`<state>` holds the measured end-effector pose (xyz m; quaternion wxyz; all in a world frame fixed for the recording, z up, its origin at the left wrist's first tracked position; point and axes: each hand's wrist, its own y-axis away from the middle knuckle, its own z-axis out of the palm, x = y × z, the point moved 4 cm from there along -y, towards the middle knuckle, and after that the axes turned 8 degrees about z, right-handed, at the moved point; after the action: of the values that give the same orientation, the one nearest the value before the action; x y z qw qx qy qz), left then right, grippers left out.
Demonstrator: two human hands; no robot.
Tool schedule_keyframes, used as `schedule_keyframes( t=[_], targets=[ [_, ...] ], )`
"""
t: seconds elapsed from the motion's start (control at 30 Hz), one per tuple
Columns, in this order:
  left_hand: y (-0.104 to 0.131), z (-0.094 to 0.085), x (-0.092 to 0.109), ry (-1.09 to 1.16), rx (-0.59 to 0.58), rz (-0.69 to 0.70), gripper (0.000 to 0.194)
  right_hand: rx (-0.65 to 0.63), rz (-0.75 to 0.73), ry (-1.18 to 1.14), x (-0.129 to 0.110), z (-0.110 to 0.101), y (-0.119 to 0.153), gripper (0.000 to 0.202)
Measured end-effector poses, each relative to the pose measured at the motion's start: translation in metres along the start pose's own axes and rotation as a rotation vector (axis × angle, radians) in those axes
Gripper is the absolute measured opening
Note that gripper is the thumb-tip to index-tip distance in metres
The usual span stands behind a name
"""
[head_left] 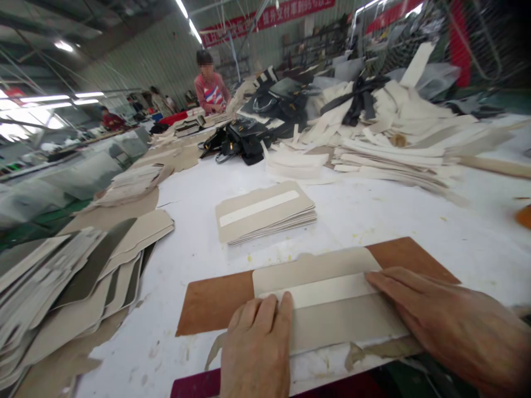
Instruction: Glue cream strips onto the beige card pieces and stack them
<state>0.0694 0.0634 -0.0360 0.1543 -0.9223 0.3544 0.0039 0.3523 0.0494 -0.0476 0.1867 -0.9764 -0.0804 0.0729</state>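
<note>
A beige panel lies flat near the table's front edge, with a white strip running along it. Brown pieces show from beneath it at both ends. My left hand rests on the panel's left part, palm down, its fingertips at the strip's left end. At the strip's right end, my right hand lies with its fingers stretched over the panel. Neither hand is gripping anything. Beyond them sits a neat stack of similar beige panels, the top one also bearing a white strip.
Stacks of beige and dark panels cover the left side. Across the back lie black bag parts and heaped pale strips. A person in a pink top is at the far end. An orange object is at the right edge.
</note>
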Motion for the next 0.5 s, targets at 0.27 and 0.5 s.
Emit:
schedule_keyframes(
  t=[0.27,0.5],
  targets=[
    [-0.007,0.002,0.026,-0.129,-0.053,-0.05,0.105,0.022,-0.268,0.2,-0.033,-0.009,0.0,0.07],
    [0.005,0.005,0.017,-0.155,-0.068,-0.024,0.086,0.07,-0.23,0.123,-0.037,-0.017,-0.002,0.067]
  ],
)
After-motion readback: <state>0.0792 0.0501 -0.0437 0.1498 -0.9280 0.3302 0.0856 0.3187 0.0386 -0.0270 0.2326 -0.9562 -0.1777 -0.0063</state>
